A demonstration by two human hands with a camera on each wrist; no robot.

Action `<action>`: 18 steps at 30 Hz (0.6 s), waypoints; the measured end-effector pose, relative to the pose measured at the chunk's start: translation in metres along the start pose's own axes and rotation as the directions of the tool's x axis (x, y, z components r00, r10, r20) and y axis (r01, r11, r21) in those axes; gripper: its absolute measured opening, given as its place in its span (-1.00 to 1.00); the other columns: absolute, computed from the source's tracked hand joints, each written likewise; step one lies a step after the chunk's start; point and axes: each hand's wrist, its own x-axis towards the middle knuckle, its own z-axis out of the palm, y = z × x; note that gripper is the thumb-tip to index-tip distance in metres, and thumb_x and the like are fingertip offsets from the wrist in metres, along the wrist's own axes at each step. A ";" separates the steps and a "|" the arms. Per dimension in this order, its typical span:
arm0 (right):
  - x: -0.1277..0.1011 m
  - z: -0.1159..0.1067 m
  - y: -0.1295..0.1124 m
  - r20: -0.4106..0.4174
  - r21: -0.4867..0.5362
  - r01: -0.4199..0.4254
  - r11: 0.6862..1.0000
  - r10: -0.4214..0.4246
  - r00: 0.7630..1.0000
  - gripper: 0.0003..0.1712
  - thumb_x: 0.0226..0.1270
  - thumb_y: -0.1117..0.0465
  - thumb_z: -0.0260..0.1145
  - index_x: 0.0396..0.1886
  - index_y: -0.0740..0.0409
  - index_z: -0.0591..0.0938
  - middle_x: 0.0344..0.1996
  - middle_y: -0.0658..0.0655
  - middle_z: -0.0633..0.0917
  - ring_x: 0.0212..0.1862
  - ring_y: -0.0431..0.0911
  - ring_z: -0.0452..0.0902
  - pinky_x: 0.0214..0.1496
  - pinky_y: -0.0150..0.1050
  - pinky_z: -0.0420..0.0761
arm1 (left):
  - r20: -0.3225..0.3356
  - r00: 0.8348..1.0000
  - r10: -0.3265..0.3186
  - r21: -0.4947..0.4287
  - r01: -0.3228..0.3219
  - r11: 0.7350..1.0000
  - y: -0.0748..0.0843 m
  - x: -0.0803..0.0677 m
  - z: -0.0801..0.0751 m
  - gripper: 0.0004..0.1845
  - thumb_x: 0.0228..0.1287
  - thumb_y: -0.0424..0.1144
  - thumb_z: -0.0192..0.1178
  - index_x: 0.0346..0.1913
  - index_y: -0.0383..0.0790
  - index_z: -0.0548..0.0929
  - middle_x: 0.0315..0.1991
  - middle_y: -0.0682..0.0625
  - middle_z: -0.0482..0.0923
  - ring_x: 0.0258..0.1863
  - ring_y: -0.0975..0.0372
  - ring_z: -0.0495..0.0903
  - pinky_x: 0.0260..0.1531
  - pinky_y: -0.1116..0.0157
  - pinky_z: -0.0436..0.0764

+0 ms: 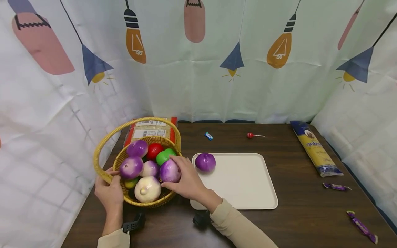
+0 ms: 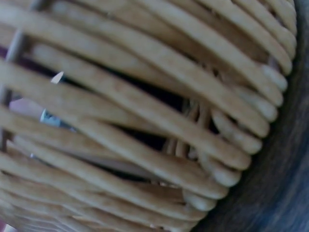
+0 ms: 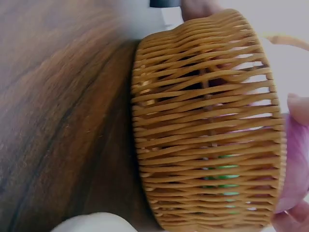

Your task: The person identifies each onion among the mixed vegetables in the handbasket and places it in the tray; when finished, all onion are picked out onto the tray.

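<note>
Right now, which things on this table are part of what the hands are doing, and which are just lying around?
In use:
wicker basket, steadied by the left hand
purple onion, gripped by the right hand
cream tray, with another onion on it

Lying about:
pasta packet
lollipop
blue candy
purple candies

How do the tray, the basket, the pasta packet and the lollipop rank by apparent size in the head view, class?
1. Tray, largest.
2. Basket; close to the tray, so this order is unsure.
3. Pasta packet.
4. Lollipop, smallest.
</note>
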 end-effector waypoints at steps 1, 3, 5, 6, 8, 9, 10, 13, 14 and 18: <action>-0.002 -0.002 0.000 -0.021 0.053 -0.013 0.998 0.014 1.000 0.00 0.00 -0.15 0.52 0.42 0.03 0.32 0.26 -0.03 0.46 0.26 -0.12 0.38 0.31 -0.04 0.38 | -0.001 1.000 0.000 -0.001 0.000 1.000 0.000 0.000 0.000 -0.79 0.22 -0.42 0.09 -0.21 -0.52 0.64 -0.01 -0.02 0.57 0.02 0.27 0.45 0.02 0.37 0.36; -0.005 -0.009 0.000 -0.057 0.142 -0.036 0.989 0.045 0.997 0.00 0.00 -0.15 0.53 0.42 0.01 0.32 0.26 -0.05 0.46 0.21 -0.13 0.40 0.20 -0.12 0.49 | -0.001 1.000 0.004 -0.004 -0.004 1.000 -0.001 0.000 0.000 -0.79 0.22 -0.42 0.09 -0.21 -0.52 0.64 -0.01 -0.02 0.57 0.03 0.27 0.46 0.01 0.38 0.37; -0.008 -0.018 0.001 -0.075 0.202 -0.053 0.978 0.069 0.995 0.00 -0.01 -0.15 0.53 0.43 -0.01 0.32 0.25 -0.06 0.46 0.18 -0.15 0.42 0.12 -0.16 0.55 | -0.002 1.000 0.004 -0.010 -0.004 1.000 -0.002 0.001 0.000 -0.79 0.22 -0.42 0.09 -0.21 -0.52 0.64 -0.01 -0.01 0.57 0.02 0.28 0.46 0.00 0.39 0.37; -0.009 -0.022 0.001 -0.077 0.219 -0.063 0.974 0.081 0.994 0.00 0.00 -0.15 0.53 0.43 -0.04 0.31 0.25 -0.06 0.46 0.18 -0.15 0.42 0.11 -0.16 0.55 | -0.003 1.000 0.004 -0.012 -0.004 1.000 -0.002 0.001 0.000 -0.79 0.22 -0.42 0.09 -0.21 -0.52 0.64 -0.01 -0.01 0.57 0.02 0.28 0.46 -0.01 0.39 0.37; -0.013 -0.031 0.004 -0.077 0.264 -0.079 0.961 0.103 0.992 0.00 0.00 -0.12 0.54 0.44 -0.10 0.30 0.24 -0.07 0.46 0.17 -0.15 0.44 0.11 -0.15 0.55 | -0.006 1.000 0.003 -0.010 -0.003 1.000 -0.002 0.001 0.000 -0.80 0.21 -0.43 0.09 -0.22 -0.52 0.65 -0.02 0.02 0.57 0.01 0.28 0.46 0.00 0.40 0.37; -0.015 -0.035 0.006 -0.078 0.279 -0.087 0.956 0.113 0.991 0.01 0.00 -0.09 0.55 0.45 -0.12 0.27 0.25 -0.07 0.46 0.17 -0.15 0.44 0.11 -0.15 0.56 | -0.008 1.000 0.003 -0.008 -0.003 1.000 -0.003 0.001 0.000 -0.80 0.21 -0.43 0.09 -0.22 -0.52 0.65 -0.03 0.03 0.58 0.01 0.28 0.46 0.01 0.40 0.36; -0.017 -0.039 0.008 -0.082 0.298 -0.091 0.950 0.120 0.989 0.04 0.00 -0.06 0.56 0.46 -0.15 0.24 0.25 -0.06 0.45 0.16 -0.14 0.45 0.10 -0.14 0.56 | -0.010 1.000 0.002 -0.005 -0.002 1.000 -0.003 0.001 0.000 -0.80 0.20 -0.43 0.10 -0.23 -0.52 0.65 -0.04 0.05 0.58 0.01 0.29 0.46 0.01 0.40 0.36; -0.024 -0.053 0.017 -0.112 0.325 -0.097 0.941 0.140 0.984 0.10 0.00 0.04 0.57 0.50 -0.21 0.14 0.26 -0.03 0.41 0.17 -0.11 0.45 0.09 -0.11 0.57 | -0.014 1.000 0.002 -0.002 -0.002 1.000 -0.003 0.001 0.000 -0.80 0.20 -0.42 0.11 -0.24 -0.52 0.65 -0.06 0.09 0.58 0.01 0.29 0.46 0.04 0.39 0.34; -0.025 -0.057 0.021 -0.125 0.323 -0.101 0.941 0.148 0.981 0.11 0.01 0.07 0.56 0.50 -0.22 0.12 0.26 -0.02 0.40 0.17 -0.09 0.44 0.08 -0.10 0.57 | -0.014 1.000 0.003 0.000 -0.003 1.000 -0.004 0.001 0.001 -0.80 0.20 -0.42 0.11 -0.23 -0.52 0.65 -0.06 0.09 0.58 0.01 0.29 0.46 0.04 0.39 0.34; -0.029 -0.077 0.039 -0.178 0.308 -0.126 0.943 0.187 0.966 -0.01 0.01 0.17 0.55 0.41 -0.16 0.23 0.27 0.06 0.34 0.21 -0.02 0.41 0.11 -0.02 0.56 | -0.014 1.000 -0.002 -0.003 0.002 1.000 -0.003 0.001 0.001 -0.80 0.20 -0.42 0.11 -0.24 -0.52 0.65 -0.05 0.09 0.58 0.02 0.28 0.46 0.04 0.39 0.34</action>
